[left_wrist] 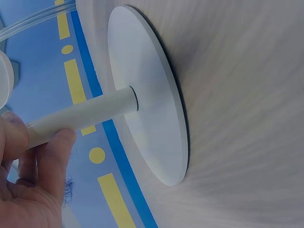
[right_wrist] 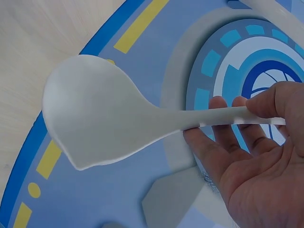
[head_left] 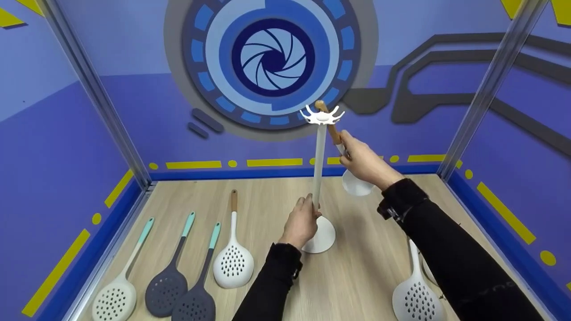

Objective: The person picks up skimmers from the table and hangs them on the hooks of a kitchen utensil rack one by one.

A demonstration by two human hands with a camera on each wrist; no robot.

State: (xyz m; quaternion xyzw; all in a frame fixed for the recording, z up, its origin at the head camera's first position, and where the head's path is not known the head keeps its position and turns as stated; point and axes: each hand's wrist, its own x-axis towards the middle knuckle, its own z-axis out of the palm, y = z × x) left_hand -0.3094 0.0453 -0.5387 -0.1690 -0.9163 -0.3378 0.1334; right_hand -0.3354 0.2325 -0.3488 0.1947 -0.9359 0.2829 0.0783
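A white utensil stand (head_left: pixel 318 165) rises upright from its round base (head_left: pixel 324 236) on the wooden table. My left hand (head_left: pixel 301 223) grips the lower pole with fingers and thumb, just above the base, as the left wrist view also shows. In my right hand (head_left: pixel 368 162) is a white ladle (right_wrist: pixel 99 114) with a brown wooden handle (head_left: pixel 334 134), held by the shaft with its bowl low. The handle's end reaches the ring of white hooks (head_left: pixel 322 117) atop the stand, appearing behind it. Whether the handle hangs on a hook, I cannot tell.
On the left lie a white skimmer (head_left: pixel 233 265) with a wooden handle, two dark grey skimmers (head_left: pixel 166 290) and a cream skimmer (head_left: pixel 114 298). Another pale skimmer (head_left: pixel 417 298) lies front right, partly behind my right sleeve (head_left: pixel 464 258). Printed walls (head_left: pixel 134 111) enclose the table.
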